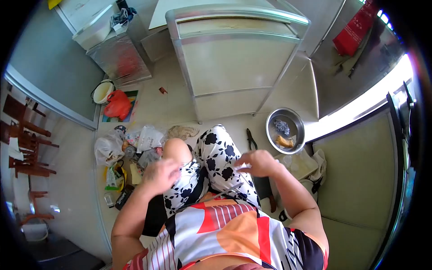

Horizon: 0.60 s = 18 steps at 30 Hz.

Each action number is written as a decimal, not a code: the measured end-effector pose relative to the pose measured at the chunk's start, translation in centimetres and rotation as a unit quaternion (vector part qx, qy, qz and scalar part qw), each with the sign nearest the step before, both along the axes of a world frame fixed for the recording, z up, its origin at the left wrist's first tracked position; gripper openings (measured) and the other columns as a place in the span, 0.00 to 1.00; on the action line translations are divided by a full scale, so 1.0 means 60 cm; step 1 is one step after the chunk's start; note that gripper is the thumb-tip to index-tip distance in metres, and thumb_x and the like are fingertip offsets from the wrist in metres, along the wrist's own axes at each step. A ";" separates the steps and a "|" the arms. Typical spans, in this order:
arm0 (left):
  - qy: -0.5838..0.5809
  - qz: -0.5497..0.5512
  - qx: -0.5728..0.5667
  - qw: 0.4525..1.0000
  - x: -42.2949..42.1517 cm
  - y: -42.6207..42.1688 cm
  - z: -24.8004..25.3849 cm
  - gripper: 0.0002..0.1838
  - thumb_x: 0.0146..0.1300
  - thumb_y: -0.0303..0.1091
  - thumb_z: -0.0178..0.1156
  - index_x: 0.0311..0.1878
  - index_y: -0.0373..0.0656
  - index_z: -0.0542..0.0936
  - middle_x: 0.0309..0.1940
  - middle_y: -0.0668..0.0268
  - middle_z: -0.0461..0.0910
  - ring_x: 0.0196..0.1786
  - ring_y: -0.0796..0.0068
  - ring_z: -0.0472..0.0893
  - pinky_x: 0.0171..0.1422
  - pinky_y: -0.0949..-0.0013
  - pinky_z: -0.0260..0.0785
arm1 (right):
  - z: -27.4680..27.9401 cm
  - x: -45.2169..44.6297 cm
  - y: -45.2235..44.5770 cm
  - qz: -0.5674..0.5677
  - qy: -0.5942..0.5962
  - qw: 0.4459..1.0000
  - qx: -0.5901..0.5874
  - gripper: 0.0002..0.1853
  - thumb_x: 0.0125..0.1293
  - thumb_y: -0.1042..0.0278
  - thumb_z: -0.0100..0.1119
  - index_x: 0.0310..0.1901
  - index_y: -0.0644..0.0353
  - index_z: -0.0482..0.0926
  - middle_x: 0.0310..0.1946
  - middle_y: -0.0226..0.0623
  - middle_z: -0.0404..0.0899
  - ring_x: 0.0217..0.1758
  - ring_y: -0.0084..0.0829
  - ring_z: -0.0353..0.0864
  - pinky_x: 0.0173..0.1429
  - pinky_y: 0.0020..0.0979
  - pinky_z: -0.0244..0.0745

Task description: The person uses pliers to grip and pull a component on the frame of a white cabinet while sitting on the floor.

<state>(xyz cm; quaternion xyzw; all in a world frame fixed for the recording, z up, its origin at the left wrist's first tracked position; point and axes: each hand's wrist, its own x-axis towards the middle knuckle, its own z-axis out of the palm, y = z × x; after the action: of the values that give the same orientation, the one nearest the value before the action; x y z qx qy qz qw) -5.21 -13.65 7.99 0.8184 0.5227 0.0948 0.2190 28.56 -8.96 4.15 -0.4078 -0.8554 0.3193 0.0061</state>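
Seated handwork, one person: both bare hands raised above the white trousers with black floral print (218,150), judged to be mid-work or between two grips. Left hand (160,176): above the thigh, fingers loosely curled, motion-blurred; hold cannot be told. Right hand (260,163): fingers bent inward over the other thigh, a pale trace at the tips; whether anything is pinched cannot be told. Slender grey metal-looking implement (228,191): lying aslant over the lap, below and between the hands; taking it up would call for a lowered hand and a fine fingertip grip. Round silver metal basin (303,130): beside the right knee, holding crumpled grey-blue matter and a tan piece; black-handled pliers (251,139) nearby. Indistinct: the implement's type and ends, the blurred fingertips, the basin contents' nature.
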 end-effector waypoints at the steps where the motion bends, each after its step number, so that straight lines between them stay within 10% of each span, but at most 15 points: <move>1: -0.046 0.034 0.069 0.996 0.006 0.034 0.011 0.11 0.55 0.36 0.60 0.40 0.44 0.80 0.33 0.61 0.79 0.35 0.61 0.79 0.38 0.62 0.72 | -0.013 0.010 0.022 -0.097 0.018 0.994 -0.044 0.13 0.60 0.52 0.58 0.40 0.48 0.83 0.37 0.32 0.83 0.38 0.34 0.83 0.42 0.31 0.76; 4: -0.210 0.111 0.182 0.954 0.050 0.136 0.066 0.06 0.57 0.24 0.59 0.38 0.36 0.80 0.31 0.62 0.78 0.32 0.71 0.78 0.35 0.73 0.70 | -0.181 0.079 0.084 -0.284 0.107 0.953 0.012 0.13 0.57 0.61 0.59 0.38 0.61 0.81 0.31 0.44 0.81 0.34 0.39 0.81 0.40 0.32 0.74; 9: -0.192 0.133 0.447 0.864 0.144 0.333 0.118 0.09 0.52 0.27 0.65 0.38 0.38 0.80 0.34 0.63 0.78 0.33 0.69 0.77 0.39 0.71 0.70 | -0.481 0.172 0.070 -0.444 -0.142 0.879 -0.102 0.25 0.49 0.52 0.66 0.48 0.55 0.76 0.47 0.49 0.75 0.52 0.47 0.74 0.56 0.41 0.71; 18: -0.011 0.126 0.618 0.776 0.173 0.470 0.130 0.09 0.47 0.32 0.68 0.34 0.43 0.83 0.32 0.66 0.80 0.34 0.64 0.76 0.40 0.65 0.69 | -0.591 0.098 0.054 -0.554 -0.208 0.781 -0.203 0.41 0.47 0.50 0.68 0.62 0.52 0.61 0.59 0.48 0.63 0.62 0.47 0.66 0.62 0.42 0.67</move>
<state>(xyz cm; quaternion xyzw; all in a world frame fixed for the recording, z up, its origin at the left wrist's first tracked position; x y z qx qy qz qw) 5.15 14.57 15.79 0.7036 0.4476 0.4335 -0.3417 34.42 -5.70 -31.33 -0.8594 -0.3785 0.3344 -0.0789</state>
